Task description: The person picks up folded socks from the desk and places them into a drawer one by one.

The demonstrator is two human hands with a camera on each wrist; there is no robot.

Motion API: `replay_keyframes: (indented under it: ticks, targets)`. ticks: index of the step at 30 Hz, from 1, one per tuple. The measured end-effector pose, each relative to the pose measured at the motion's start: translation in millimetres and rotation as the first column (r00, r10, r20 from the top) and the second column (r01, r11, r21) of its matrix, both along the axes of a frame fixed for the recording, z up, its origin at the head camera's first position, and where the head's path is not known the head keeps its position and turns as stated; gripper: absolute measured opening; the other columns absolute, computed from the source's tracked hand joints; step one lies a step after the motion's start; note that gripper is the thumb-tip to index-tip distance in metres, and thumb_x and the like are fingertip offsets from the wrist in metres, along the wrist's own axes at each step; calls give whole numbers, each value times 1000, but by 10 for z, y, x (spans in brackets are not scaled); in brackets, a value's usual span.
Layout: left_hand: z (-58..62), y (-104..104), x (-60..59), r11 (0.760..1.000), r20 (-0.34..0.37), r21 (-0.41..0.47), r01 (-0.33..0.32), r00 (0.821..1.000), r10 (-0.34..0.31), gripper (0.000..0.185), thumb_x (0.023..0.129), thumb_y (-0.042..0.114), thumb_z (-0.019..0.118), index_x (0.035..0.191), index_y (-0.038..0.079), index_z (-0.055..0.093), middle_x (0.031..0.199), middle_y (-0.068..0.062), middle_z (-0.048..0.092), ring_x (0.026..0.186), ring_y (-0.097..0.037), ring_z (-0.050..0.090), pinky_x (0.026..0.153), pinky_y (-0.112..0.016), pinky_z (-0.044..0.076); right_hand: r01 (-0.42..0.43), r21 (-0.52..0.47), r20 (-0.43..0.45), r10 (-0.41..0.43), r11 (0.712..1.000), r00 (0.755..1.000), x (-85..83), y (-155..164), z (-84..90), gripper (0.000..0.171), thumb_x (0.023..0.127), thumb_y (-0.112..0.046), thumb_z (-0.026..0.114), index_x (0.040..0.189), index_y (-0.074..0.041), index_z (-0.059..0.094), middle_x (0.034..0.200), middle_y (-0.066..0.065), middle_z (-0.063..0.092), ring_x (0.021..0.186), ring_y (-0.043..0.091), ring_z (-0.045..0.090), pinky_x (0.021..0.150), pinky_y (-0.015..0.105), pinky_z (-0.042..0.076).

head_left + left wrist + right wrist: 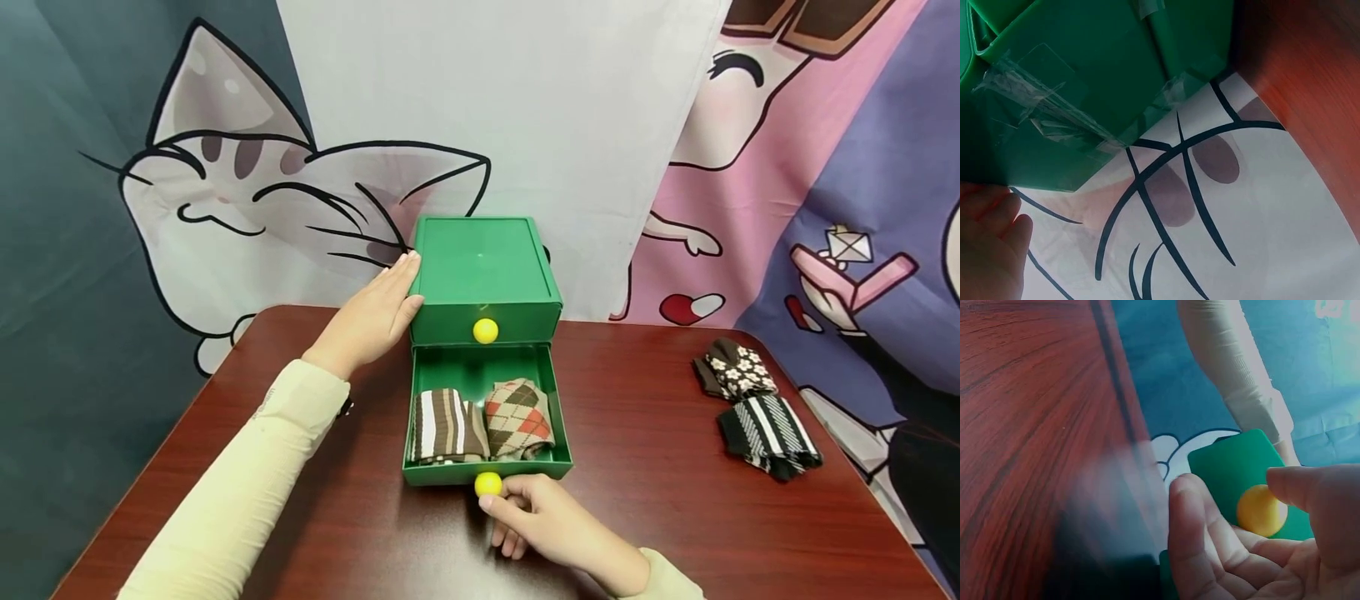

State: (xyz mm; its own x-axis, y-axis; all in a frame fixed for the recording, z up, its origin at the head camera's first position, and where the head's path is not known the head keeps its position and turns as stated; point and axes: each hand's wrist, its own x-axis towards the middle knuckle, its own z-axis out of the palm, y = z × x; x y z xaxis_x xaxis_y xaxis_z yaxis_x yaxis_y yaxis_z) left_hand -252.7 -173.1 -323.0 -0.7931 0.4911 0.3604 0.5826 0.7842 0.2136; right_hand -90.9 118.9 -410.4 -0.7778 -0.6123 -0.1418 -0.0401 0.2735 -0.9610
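Observation:
A green two-drawer box stands at the back middle of the table. Its upper drawer is closed, with a yellow knob. The lower drawer is pulled out and holds a brown striped sock roll and an argyle sock roll. My right hand pinches the lower yellow knob; in the right wrist view, thumb and fingers curl around that knob. My left hand lies flat against the box's left side, fingers straight. The left wrist view shows this hand beside the green wall.
A flowered brown sock bundle and a black-and-white striped sock bundle lie on the right of the dark red wooden table. Cartoon-printed cloth hangs close behind the box. Clear tape is stuck to the box's side.

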Motion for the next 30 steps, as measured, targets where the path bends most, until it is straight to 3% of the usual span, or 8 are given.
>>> replay_keyframes:
  ticks: [8, 14, 21, 30]
  targets:
    - [-26, 9, 13, 1000, -5, 3, 0, 1000, 0, 61, 111, 26, 40, 157, -9, 22, 164, -23, 24, 153, -36, 21, 127, -41, 13, 23, -39, -35, -24, 999, 999, 2, -20, -46, 37, 104, -23, 60, 82, 6, 67, 70, 15, 72, 55, 9, 63, 50, 38, 60]
    - [-6, 11, 4, 1000, 1, -7, 1, 1000, -1, 60, 111, 26, 40, 156, -10, 22, 164, -23, 24, 153, -35, 20, 127, -42, 13, 33, -87, -67, -38, 996, 997, -45, -30, -23, 34, 104, -20, 59, 88, 8, 68, 69, 14, 71, 56, 11, 63, 51, 35, 60]
    - [-2, 2, -11, 1000, -6, -8, -2, 1000, 2, 60, 111, 26, 40, 156, -10, 23, 164, -23, 24, 153, -35, 20, 127, -42, 14, 46, -97, -113, -57, 994, 992, -195, -74, -9, 34, 105, -19, 57, 95, 11, 69, 68, 12, 71, 57, 11, 64, 51, 29, 59]
    - [-15, 0, -18, 1000, -13, -1, 1, 1000, -1, 61, 111, 27, 40, 156, -10, 22, 164, -23, 25, 153, -35, 21, 127, -41, 14, 146, -106, -98, -157, 983, 983, -416, -172, -60, 37, 105, -21, 59, 95, 13, 69, 67, 12, 69, 54, 12, 63, 51, 27, 59]
